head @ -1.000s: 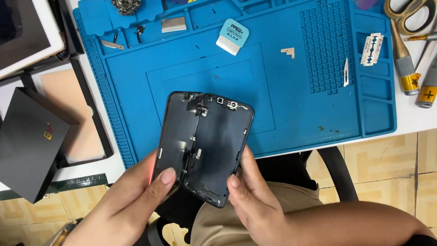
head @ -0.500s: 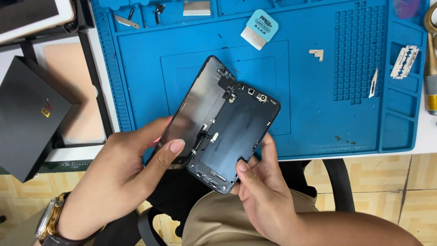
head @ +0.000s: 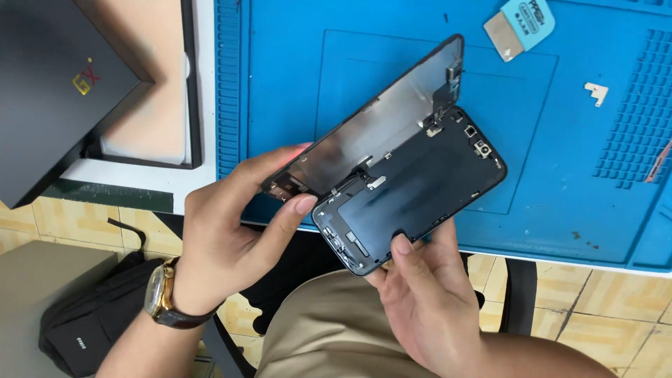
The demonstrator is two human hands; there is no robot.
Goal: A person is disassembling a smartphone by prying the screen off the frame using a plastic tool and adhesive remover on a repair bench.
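Observation:
I hold an opened smartphone above the front edge of a blue work mat [head: 553,182]. My left hand [head: 234,227] grips the screen panel [head: 374,129], which is swung up and to the left, its metal-backed inner side showing. My right hand [head: 420,294] holds the dark phone body [head: 413,189] from below, thumb on its lower edge. The panel and the body meet along one long side, near small connectors at the top.
A light blue plastic pry tool [head: 521,24] and a small white part [head: 596,91] lie on the mat. A black box lid [head: 63,91] and an open box sit at the left. A black bag [head: 77,329] lies on the tiled floor.
The screen panel has swung further up and away from the phone body. The view has moved closer and shifted right, and my hands have lifted the phone slightly.

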